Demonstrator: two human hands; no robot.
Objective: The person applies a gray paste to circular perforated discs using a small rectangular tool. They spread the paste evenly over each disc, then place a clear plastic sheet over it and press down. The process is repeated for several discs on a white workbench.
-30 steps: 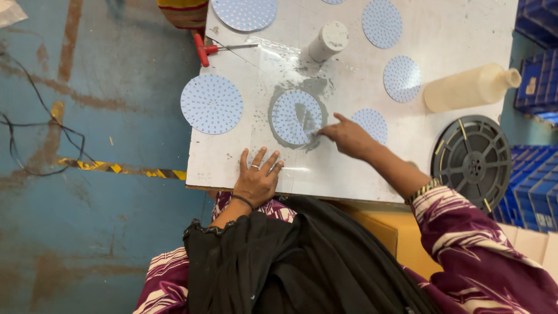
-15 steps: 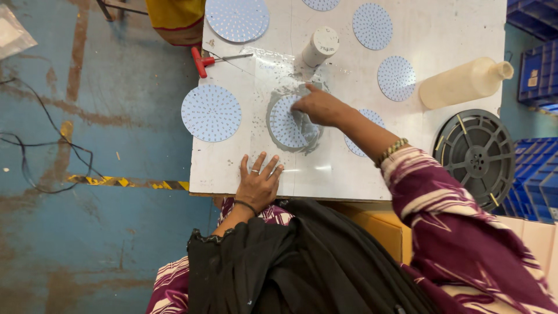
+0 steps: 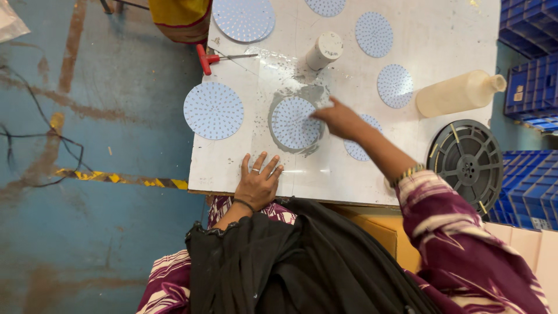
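Right hand [image 3: 340, 118] drawn back onto dotted disc [image 3: 293, 123], seemingly touching

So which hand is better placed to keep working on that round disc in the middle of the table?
Probably the right hand: its fingertips are at the edge of the centre disc. The left hand lies flat near the table's front edge, apart from it.

White table [image 3: 442, 35] bears round perforated discs [image 3: 213, 110], bottle [image 3: 459, 93].
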